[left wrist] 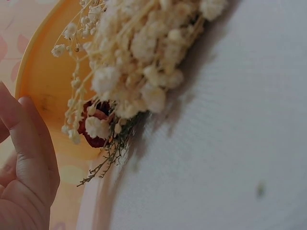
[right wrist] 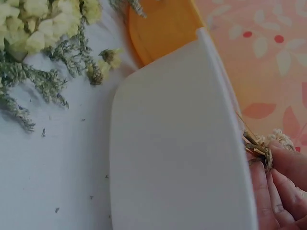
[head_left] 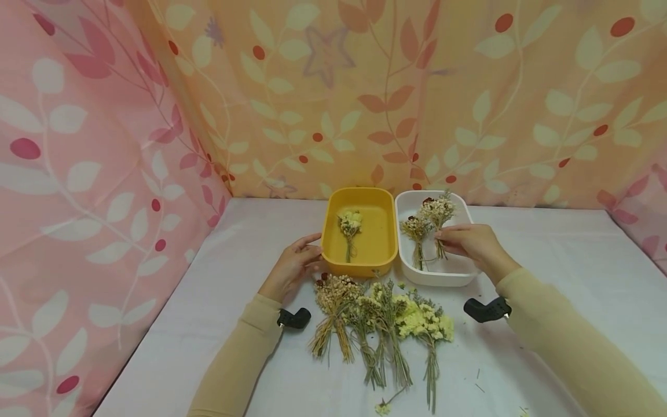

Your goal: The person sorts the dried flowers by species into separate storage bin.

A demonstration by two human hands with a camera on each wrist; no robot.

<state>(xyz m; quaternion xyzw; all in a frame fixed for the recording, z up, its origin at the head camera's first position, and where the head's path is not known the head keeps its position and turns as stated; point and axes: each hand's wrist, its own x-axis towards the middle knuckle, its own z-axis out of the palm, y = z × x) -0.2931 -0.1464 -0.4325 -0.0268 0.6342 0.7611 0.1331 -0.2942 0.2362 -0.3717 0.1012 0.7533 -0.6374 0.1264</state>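
Observation:
My right hand [head_left: 471, 246] pinches the stems of a small dried flower bunch [head_left: 440, 209] inside the white bin [head_left: 443, 280]. That bunch has cream blossoms and a dark red bloom. Beside it in the bin lies another cream and dark red bunch [head_left: 416, 227]. In the right wrist view the bin's wall hides part of the held stems. My left hand [head_left: 296, 265] touches the left side of the yellow bin [head_left: 383, 249] with its fingers nearly straight. A pale yellow flower bunch [head_left: 351, 222] lies in the yellow bin.
In front of the bins lie several dried bunches: cream ones with dark red blooms [head_left: 336, 295], green sprigs [head_left: 385, 307] and pale yellow ones [head_left: 427, 318]. A loose yellow flower [head_left: 383, 408] lies near the front. Stem bits dot the white tabletop [head_left: 250, 231]. A patterned curtain [head_left: 333, 116] hangs behind.

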